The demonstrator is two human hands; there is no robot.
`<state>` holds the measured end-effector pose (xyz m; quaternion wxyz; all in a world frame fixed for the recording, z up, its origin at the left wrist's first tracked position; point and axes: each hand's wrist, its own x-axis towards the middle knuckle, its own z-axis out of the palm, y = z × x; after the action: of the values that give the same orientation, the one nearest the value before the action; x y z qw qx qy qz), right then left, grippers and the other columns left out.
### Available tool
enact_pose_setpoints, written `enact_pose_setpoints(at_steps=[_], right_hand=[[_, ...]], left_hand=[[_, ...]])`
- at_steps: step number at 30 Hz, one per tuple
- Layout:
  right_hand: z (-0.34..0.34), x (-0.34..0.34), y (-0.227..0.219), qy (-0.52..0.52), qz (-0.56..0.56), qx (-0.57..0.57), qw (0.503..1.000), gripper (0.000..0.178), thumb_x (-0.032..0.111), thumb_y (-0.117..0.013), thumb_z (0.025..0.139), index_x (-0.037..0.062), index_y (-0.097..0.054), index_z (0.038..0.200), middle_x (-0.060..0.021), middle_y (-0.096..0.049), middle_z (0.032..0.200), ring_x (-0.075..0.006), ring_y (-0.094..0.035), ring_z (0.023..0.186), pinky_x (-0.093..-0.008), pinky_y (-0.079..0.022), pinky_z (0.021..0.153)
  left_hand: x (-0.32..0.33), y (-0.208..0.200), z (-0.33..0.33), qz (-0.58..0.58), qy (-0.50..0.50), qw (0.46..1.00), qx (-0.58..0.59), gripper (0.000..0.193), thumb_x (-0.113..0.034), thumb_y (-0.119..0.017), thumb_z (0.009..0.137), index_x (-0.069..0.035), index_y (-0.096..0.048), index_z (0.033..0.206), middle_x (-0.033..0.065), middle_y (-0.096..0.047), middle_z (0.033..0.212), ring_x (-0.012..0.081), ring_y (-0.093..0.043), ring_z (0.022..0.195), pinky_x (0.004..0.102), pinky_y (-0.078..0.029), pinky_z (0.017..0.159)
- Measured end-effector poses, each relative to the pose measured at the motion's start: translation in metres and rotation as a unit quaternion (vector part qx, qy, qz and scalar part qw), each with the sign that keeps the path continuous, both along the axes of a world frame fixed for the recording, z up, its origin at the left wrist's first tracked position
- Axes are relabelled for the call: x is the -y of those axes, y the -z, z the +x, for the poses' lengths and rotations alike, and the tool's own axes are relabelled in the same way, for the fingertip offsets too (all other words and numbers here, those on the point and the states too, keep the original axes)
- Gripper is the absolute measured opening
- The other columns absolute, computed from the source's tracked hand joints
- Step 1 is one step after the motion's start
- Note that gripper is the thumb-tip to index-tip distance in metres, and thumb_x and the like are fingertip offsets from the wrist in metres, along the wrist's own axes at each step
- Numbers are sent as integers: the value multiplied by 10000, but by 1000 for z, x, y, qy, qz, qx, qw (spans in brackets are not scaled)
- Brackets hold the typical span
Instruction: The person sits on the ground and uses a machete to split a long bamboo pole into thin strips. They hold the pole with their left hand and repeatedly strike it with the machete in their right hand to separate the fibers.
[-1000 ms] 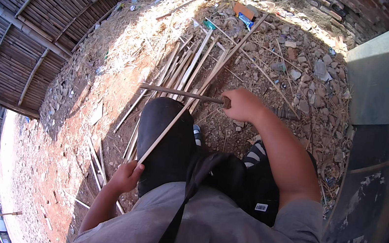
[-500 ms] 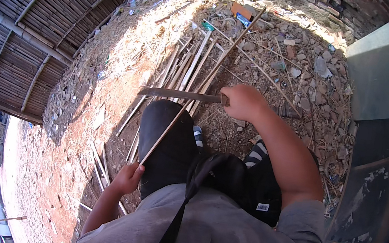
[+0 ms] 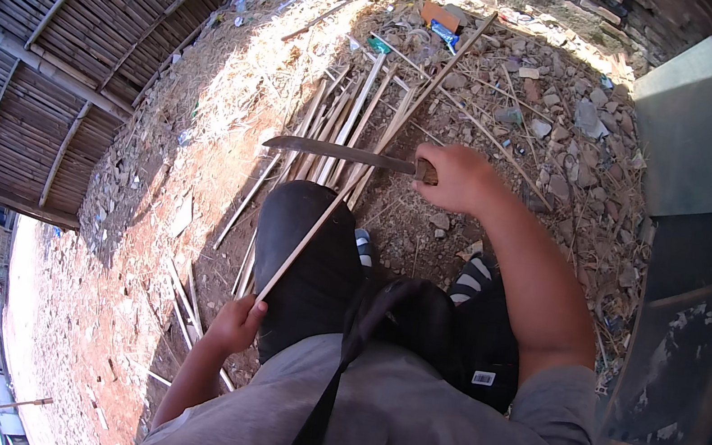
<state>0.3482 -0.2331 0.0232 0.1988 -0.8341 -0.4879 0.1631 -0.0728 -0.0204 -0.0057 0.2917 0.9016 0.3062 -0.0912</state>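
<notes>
Hands (image 3: pixel 455 179) hold machete (image 3: pixel 338 153) and strip (image 3: pixel 303 244), blue packet (image 3: pixel 443 34) beyond, contents hidden.

Left hand (image 3: pixel 236 324) closed low beside the left thigh (image 3: pixel 310 293), right hand (image 3: pixel 457 179) clenched farther forward, right elbow (image 3: pixel 565 338) bent

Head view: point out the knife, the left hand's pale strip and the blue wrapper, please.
Knife (image 3: pixel 340 153), head view: middle of blade.
Strip (image 3: pixel 308 239), head view: lower stretch.
Blue wrapper (image 3: pixel 443 34), head view: its middle.
</notes>
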Motion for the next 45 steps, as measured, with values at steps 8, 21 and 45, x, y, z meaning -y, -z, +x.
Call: enact_pose_setpoints(at_steps=[8,21,45], right_hand=[[-22,-5,4,-106,14,-26,994,439,483,-727,874,96,-603,1041,-137,-676,869,-358,-680,864,-484,-513,742],[-29,-11,-10,-127,-21,-28,991,383,285,-734,800,103,-562,1090,-152,-677,847,-370,-681,838,-488,-516,726],[12,-8,28,83,98,137,982,229,147,-682,802,103,-571,998,-126,-664,823,-370,-677,816,-491,-543,726]], left_hand=[[-8,6,-6,-26,14,999,15,535,-442,-432,1062,21,-583,841,162,-584,693,290,-577,674,436,-445,642],[-20,17,-11,-122,4,992,36,579,-521,-415,1057,-21,-554,803,43,-528,657,145,-496,642,356,-417,586],[-18,5,-3,-153,-19,988,7,552,-490,-420,1064,-20,-549,805,31,-519,668,146,-487,659,357,-420,606]])
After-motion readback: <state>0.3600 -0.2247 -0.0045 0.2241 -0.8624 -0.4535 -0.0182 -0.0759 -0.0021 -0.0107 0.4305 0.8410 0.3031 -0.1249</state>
